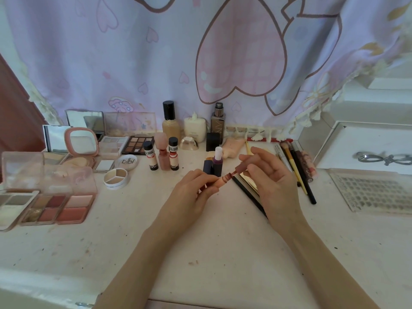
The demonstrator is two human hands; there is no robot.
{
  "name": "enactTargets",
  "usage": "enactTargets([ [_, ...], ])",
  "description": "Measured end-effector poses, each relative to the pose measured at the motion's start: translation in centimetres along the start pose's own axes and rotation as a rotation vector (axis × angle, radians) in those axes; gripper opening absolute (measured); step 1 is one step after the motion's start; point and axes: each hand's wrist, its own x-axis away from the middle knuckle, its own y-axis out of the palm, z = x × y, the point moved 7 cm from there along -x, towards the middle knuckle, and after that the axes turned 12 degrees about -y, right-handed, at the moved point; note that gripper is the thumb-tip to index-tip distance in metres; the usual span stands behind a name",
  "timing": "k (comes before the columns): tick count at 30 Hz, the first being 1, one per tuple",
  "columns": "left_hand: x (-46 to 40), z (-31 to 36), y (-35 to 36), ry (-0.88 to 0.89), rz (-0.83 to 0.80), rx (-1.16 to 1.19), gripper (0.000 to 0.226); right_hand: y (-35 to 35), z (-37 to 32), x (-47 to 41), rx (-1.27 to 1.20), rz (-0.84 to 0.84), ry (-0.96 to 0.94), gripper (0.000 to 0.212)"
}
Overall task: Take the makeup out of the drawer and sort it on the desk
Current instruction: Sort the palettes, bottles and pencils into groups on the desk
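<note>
Fingers (pixel 206 178) of the left hand (pixel 189 192) pinch a small peach-pink lip gloss tube (pixel 220 181) at frame centre, above the white table (pixel 200 253). Right hand (pixel 272 181) fingers pinch its dusty-pink wand cap (pixel 242 169), drawn partly out. To reseat it cleanly, keep wand and neck aligned, then twist. Behind stand bottles; eyeshadow palettes (pixel 58 208) lie at left.

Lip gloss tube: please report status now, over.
Left hand grips lip gloss tube. Right hand pinches its cap, wand partly out. Both above desk. Nothing in the way.
</note>
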Motion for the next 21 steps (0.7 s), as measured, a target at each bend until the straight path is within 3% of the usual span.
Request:
enactTargets([
  [4, 0.1, -0.2, 0.0, -0.008, 0.012, 0.009, 0.014, 0.6, -0.1, 0.0, 0.143, -0.028, -0.013, 0.006],
  [12, 0.0, 0.5, -1.6, -0.019, 0.032, 0.042, 0.012, 3.6, -2.2, -1.6, 0.271, -0.104, -0.126, 0.006],
  [17, 0.7, -1.8, -5.0, -0.112, 0.154, 0.097, 0.01, 8.0, -2.6, -2.6, 0.173, -0.236, -0.131, 0.012],
  [21, 1.7, -4.7, -7.5, -0.242, 0.259, 0.126, 0.012, 10.4, -0.9, -2.8, 0.248, -0.275, -0.11, 0.019],
])
